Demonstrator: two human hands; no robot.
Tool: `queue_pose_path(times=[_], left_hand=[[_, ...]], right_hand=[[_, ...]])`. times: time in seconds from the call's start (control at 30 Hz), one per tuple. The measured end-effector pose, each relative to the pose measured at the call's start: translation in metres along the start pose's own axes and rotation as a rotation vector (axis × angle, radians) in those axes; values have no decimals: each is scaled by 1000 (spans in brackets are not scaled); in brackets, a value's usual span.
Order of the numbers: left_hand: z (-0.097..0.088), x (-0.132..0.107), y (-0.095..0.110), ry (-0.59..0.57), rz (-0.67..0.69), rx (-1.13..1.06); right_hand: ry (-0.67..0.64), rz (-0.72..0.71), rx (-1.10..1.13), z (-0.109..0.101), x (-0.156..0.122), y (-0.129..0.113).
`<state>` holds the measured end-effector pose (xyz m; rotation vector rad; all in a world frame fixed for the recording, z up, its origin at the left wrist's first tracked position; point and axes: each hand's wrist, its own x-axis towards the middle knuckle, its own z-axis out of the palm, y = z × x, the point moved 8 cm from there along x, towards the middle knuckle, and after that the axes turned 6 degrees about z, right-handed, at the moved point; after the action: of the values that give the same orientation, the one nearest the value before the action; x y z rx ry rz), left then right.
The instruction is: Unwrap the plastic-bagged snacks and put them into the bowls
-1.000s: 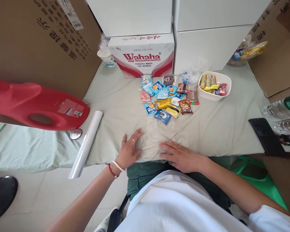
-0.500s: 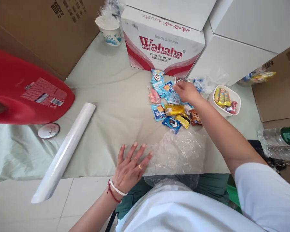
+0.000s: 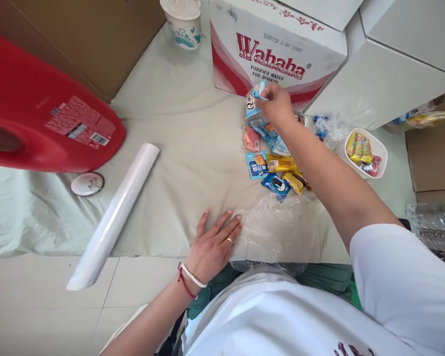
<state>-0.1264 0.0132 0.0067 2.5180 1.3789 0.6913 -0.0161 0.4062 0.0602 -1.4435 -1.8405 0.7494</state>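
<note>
My right hand (image 3: 276, 105) pinches a light blue snack packet (image 3: 252, 103) at the back of a pile of wrapped snacks, close to the water carton. Below it in the pile lie a pink packet (image 3: 251, 139), a blue and white packet (image 3: 257, 165), a yellow packet (image 3: 280, 163) and a dark blue packet (image 3: 276, 185). My left hand (image 3: 214, 242) rests on the cloth near the table's front edge, fingers spread, its fingertips at the side of a clear plastic bag (image 3: 282, 230). My right forearm hides part of the pile's right side.
A Wahaha carton (image 3: 278, 54) stands behind the pile. To the right is a white tub (image 3: 380, 158) holding snacks. On the left lie a white plastic roll (image 3: 114, 212), a round lid (image 3: 87, 184) and a big red jug (image 3: 52, 113). A paper cup (image 3: 183, 29) stands at the back.
My right hand has moved from the pile's middle toward its back and now grips the light blue packet, which is tilted up. My left hand has settled flatter beside the bag. The view has shifted.
</note>
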Motion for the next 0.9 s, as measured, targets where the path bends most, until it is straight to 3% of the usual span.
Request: queue_pose_path(times=[0.07, 0.13, 0.23, 0.3, 0.37, 0.43, 0.53, 0.6, 0.7, 0.77, 0.83, 0.9], left_hand=[[-1, 0, 0, 11, -35, 7], [-1, -1, 1, 17, -75, 18], [1, -4, 5, 27, -134, 32], [4, -8, 7, 27, -157, 40], [8, -11, 8, 18, -174, 36], [10, -15, 6, -2, -189, 11], [6, -17, 1, -39, -212, -93], [-5, -14, -5, -18, -242, -196], [-32, 3, -21, 136, -355, -255], [-46, 24, -31, 227, -429, -163], [-45, 56, -35, 190, -424, -39], [-22, 91, -37, -3, -361, -20]], right_hand=[[76, -125, 39, -40, -44, -36], [78, -336, 1, -78, -109, -75], [-23, -560, -126, -112, -221, -101], [-55, -672, -195, -117, -290, -94], [-127, -709, -284, -103, -342, -70], [-209, -712, -369, -80, -377, -43], [-306, -657, -372, -60, -401, -18], [-307, -581, -300, -63, -401, -14], [-224, -445, -274, -72, -390, -12], [-202, -373, -335, -67, -383, -6], [-226, -329, -386, -53, -381, 3], [-242, -314, -390, -41, -381, 11]])
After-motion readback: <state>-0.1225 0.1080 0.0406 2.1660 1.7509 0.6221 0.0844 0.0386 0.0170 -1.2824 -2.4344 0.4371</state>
